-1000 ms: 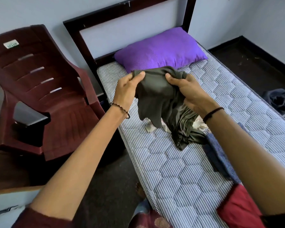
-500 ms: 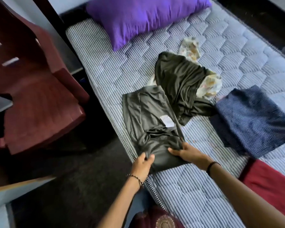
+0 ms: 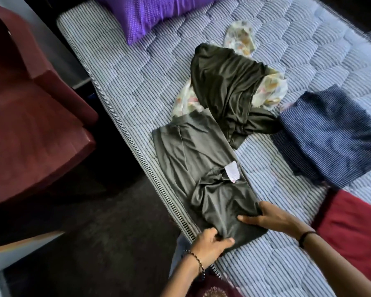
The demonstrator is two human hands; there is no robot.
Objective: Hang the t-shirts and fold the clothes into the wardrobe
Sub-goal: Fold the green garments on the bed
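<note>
An olive-green garment [image 3: 201, 168] with a white label lies spread along the near edge of the striped mattress [image 3: 137, 82]. My left hand [image 3: 210, 245] pinches its near corner at the mattress edge. My right hand [image 3: 272, 219] grips the same end from the right. A second dark olive garment [image 3: 229, 86] lies crumpled further up the bed, on top of a pale floral cloth [image 3: 270, 91]. To the right lie a blue striped folded garment [image 3: 330, 136] and a red cloth [image 3: 356, 230].
A purple pillow [image 3: 154, 16] sits at the head of the bed. A maroon plastic chair [image 3: 30, 116] stands left of the bed across a strip of dark floor [image 3: 107, 243]. A light wooden edge [image 3: 19, 245] juts in at lower left.
A second ago both hands held the olive garment in the air over the bed. It now lies flat along the mattress edge, and my view has tilted down toward it.
</note>
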